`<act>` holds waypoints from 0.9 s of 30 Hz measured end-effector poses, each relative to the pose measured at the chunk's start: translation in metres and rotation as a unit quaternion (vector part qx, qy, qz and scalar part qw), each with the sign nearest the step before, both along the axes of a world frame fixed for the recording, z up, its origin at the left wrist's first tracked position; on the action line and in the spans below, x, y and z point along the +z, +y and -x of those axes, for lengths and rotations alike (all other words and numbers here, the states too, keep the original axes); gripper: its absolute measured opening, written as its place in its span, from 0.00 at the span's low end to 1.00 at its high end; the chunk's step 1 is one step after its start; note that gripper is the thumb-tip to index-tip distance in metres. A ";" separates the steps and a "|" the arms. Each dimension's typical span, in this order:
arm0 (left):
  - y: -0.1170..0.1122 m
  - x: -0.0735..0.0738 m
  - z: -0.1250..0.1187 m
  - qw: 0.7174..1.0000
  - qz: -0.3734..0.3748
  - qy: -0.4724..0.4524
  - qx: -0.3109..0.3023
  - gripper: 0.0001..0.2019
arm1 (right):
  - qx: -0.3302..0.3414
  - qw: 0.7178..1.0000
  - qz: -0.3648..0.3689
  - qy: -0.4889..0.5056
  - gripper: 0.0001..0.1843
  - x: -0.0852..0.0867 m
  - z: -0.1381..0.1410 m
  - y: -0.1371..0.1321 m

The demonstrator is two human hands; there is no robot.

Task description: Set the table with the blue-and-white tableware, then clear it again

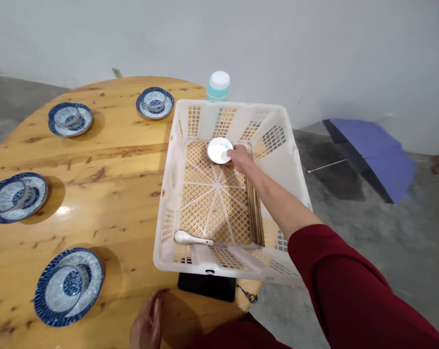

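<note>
My right hand reaches into a white plastic basket and pinches the rim of a small white saucer with a faint floral print. The saucer is near the basket's far side; whether it rests on something beneath is hidden. A white soup spoon lies in the near left corner, and a bundle of chopsticks runs along the right side, partly behind my forearm. My left hand is low by the table's near edge, fingers loosely apart, with nothing in it.
Several blue-and-white plates, each with a bowl on it, stand around the wooden table. A turquoise flask is behind the basket. A black phone or tablet and keys lie in front. An open purple umbrella is on the floor.
</note>
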State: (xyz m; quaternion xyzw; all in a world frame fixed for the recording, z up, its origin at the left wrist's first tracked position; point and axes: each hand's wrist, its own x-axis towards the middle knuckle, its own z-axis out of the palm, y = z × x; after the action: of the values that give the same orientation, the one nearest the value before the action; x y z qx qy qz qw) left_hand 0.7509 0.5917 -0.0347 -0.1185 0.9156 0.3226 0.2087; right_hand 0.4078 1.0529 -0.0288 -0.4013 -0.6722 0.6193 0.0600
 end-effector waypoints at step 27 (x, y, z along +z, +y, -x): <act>0.016 0.062 0.005 0.984 -0.085 0.140 -0.068 0.16 | 0.146 0.978 0.012 0.148 0.11 0.115 -0.101 -0.050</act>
State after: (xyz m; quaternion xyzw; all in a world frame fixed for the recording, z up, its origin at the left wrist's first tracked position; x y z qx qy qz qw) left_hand 0.7460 0.6077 0.0269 0.0088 0.9112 0.3972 0.1088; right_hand 0.5087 1.0026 0.0866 -0.2035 -0.6998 0.6819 0.0624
